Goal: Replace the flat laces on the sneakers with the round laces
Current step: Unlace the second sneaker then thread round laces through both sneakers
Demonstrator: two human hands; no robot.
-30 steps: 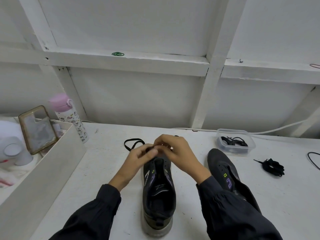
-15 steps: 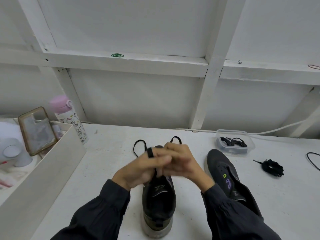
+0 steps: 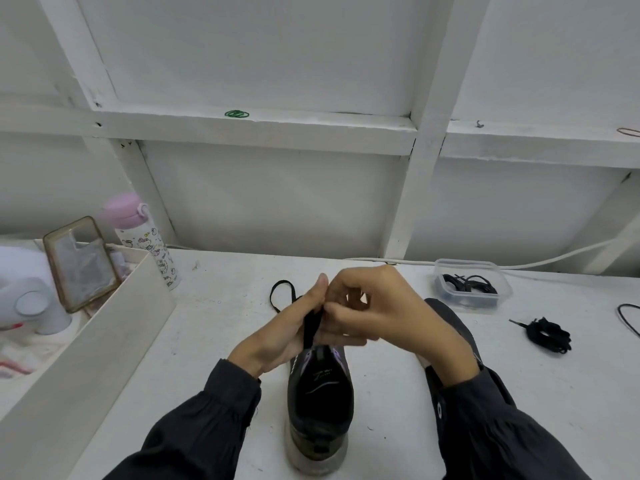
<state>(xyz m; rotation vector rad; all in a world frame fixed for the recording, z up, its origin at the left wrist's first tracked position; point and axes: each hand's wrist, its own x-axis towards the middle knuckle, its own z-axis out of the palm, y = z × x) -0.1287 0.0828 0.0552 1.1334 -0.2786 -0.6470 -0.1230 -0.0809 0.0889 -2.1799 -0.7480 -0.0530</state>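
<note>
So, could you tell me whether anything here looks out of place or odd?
Nothing is spilled or damaged. One lace bundle lies loose on the table, right of the tub that holds other laces. Green bands sit on the wall ledge, away from the work.

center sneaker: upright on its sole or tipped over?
Upright. The sneaker stands on its sole on the table, heel toward the camera, with its opening facing up and the insole showing.

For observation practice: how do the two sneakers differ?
The left hand and right hand hold a lace above the middle sneaker; the right sneaker is in neither hand. The middle sneaker shows its heel end; the right sneaker is mostly hidden by a sleeve. Both are dark.
</note>
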